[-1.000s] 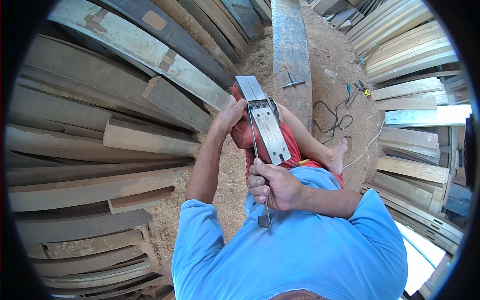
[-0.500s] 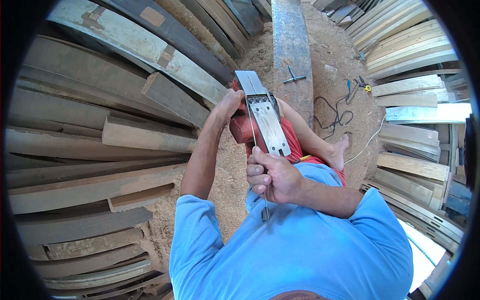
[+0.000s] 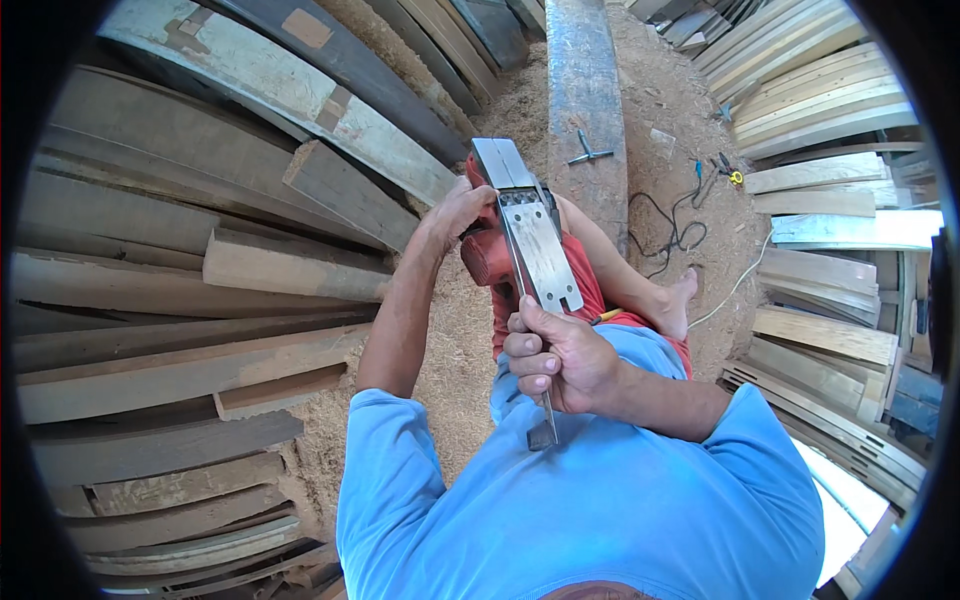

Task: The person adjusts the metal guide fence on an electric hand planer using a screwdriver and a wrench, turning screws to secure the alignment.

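A red electric hand planer (image 3: 484, 258) rests sole-up over my lap, its flat metal sole (image 3: 540, 255) facing me. My left hand (image 3: 465, 212) is closed around the planer's left side, near the cutter gap; some fingers are hidden behind the body. In my right hand (image 3: 562, 360) is a long thin metal strip (image 3: 543, 432), pinched under the thumb with the fingers curled. Its far end lies along the left edge of the sole, close to my left fingertips. The wider near end sticks out below my right fist, over my blue shirt.
A worn plank (image 3: 585, 80) stretches away ahead, with a T-handled wrench (image 3: 589, 150) on it. To its right, a black cord (image 3: 675, 220) and yellow-handled pliers (image 3: 736, 178) lie on the sawdust-covered floor. Stacked boards (image 3: 150, 290) line the left; more timber (image 3: 825, 330) lines the right.
The metal strip has turned from nearly edge-on to show more of its flat face, and its near end has swung slightly right. My right hand has shifted a little right and nearer.
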Action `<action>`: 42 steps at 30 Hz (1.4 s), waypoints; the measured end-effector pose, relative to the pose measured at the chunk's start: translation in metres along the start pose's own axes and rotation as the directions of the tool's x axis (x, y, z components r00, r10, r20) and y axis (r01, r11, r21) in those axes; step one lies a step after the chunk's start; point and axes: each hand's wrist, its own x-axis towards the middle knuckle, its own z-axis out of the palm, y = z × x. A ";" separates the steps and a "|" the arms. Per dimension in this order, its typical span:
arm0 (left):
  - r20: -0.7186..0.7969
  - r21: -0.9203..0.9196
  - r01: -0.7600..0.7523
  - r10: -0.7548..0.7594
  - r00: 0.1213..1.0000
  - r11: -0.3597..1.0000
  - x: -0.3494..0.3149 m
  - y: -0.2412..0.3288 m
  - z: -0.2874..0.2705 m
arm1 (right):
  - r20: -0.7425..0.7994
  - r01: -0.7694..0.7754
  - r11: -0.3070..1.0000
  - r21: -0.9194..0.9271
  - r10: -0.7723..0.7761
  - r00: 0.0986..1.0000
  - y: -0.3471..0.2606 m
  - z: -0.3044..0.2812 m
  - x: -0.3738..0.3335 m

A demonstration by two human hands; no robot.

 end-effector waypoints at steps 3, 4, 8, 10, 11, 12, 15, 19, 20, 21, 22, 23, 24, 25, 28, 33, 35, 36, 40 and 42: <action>0.016 0.007 -0.014 0.014 1.000 1.000 0.004 -0.009 -0.004 | -0.004 -0.021 1.000 0.000 0.021 1.000 0.000 0.001 -0.002; 0.014 0.018 -0.007 0.006 1.000 1.000 0.006 -0.010 -0.005 | -0.003 -0.021 1.000 0.002 0.021 1.000 0.000 0.001 -0.002; 0.021 0.131 0.032 -0.035 0.999 0.991 0.016 -0.020 -0.012 | 0.010 -0.029 1.000 0.006 0.029 1.000 0.002 -0.001 0.000; 0.029 0.146 0.045 -0.049 0.998 0.988 0.019 -0.020 -0.010 | 0.017 -0.023 1.000 0.014 0.023 1.000 0.000 -0.002 0.002; 0.030 0.116 0.045 -0.049 0.998 0.992 0.015 -0.011 -0.003 | 0.021 -0.014 1.000 0.022 0.013 1.000 -0.004 -0.001 0.003; 0.032 0.086 0.046 -0.049 0.998 0.995 0.014 -0.005 0.002 | 0.025 -0.004 1.000 0.029 0.003 1.000 -0.007 -0.001 0.004; 0.058 0.130 0.030 -0.038 0.998 0.991 0.020 -0.014 -0.009 | 0.026 -0.005 1.000 0.020 0.005 1.000 -0.005 -0.001 0.006; 0.037 0.110 0.081 -0.086 0.996 0.991 0.017 -0.010 -0.007 | 0.001 -0.003 1.000 0.008 0.003 1.000 -0.002 0.002 0.002; 0.028 0.103 0.085 -0.088 0.996 0.991 0.022 -0.020 -0.013 | 0.001 0.005 1.000 -0.004 -0.005 1.000 -0.002 0.000 0.006; 0.018 0.096 0.089 -0.091 0.996 0.991 0.026 -0.030 -0.018 | 0.002 0.012 1.000 -0.017 -0.012 1.000 -0.001 0.000 0.008; 0.028 0.083 0.091 -0.093 0.995 0.992 0.026 -0.025 -0.012 | -0.008 0.019 1.000 -0.011 -0.019 1.000 -0.003 -0.001 0.007; 0.033 0.071 0.092 -0.094 0.995 0.993 0.021 -0.011 -0.006 | -0.014 0.024 1.000 -0.007 -0.025 1.000 -0.004 0.000 0.005; 0.038 0.060 0.092 -0.095 0.995 0.994 0.019 -0.002 -0.002 | -0.019 0.030 1.000 -0.004 -0.030 0.999 -0.005 0.002 0.004; 0.030 0.058 0.101 -0.103 0.994 0.993 0.018 -0.004 -0.004 | -0.034 0.026 0.999 -0.021 -0.027 0.999 -0.003 0.003 0.004; 0.016 0.020 0.145 -0.145 0.989 0.989 0.020 -0.011 -0.007 | -0.046 0.028 0.999 -0.043 -0.030 0.998 -0.002 0.003 0.005; 0.024 0.077 0.125 -0.127 0.992 0.989 0.023 -0.014 -0.010 | -0.020 0.003 0.996 -0.088 -0.005 1.000 0.003 0.001 0.003; 0.022 -0.006 0.148 -0.148 0.989 0.989 0.023 -0.014 -0.008 | -0.050 0.039 0.994 -0.098 -0.044 0.998 0.001 -0.003 0.010; 0.022 -0.047 0.159 -0.158 0.987 0.986 0.023 -0.014 -0.007 | -0.065 0.057 0.993 -0.103 -0.064 0.996 0.000 -0.005 0.012; 0.036 0.064 0.098 -0.100 0.994 0.993 0.019 -0.008 -0.006 | -0.080 0.052 0.991 -0.120 -0.061 0.995 -0.001 0.007 0.000; 0.036 0.073 0.123 -0.126 0.991 0.990 0.028 -0.032 -0.021 | -0.052 0.044 0.992 -0.115 -0.050 0.997 -0.012 0.010 -0.012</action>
